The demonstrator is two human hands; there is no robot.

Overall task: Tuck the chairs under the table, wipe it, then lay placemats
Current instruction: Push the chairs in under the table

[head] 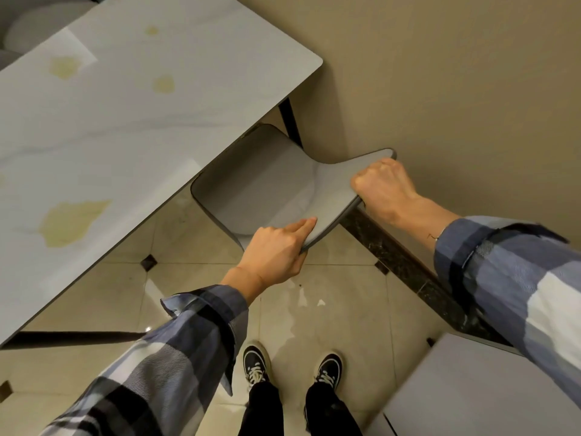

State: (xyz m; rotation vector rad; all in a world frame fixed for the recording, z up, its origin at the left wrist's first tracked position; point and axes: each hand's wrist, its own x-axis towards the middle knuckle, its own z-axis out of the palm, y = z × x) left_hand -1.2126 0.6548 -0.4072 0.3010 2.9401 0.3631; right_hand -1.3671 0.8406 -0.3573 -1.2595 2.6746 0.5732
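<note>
A grey chair (261, 184) stands at the near long edge of the white marble table (132, 121), its seat partly under the tabletop. My left hand (276, 250) grips the lower end of the chair's backrest (336, 196), thumb on its face and fingers curled behind. My right hand (382, 187) holds the backrest's upper end with fingers curled over the rim. Yellowish spill stains (70, 221) mark the tabletop in several places.
A beige wall (440, 73) runs close behind the chair, with a dark marble skirting (408, 265) at its foot. Another grey chair or panel (478, 388) sits at lower right. My feet (292, 369) stand on glossy beige tiles. A black table leg (290, 121) stands near the chair.
</note>
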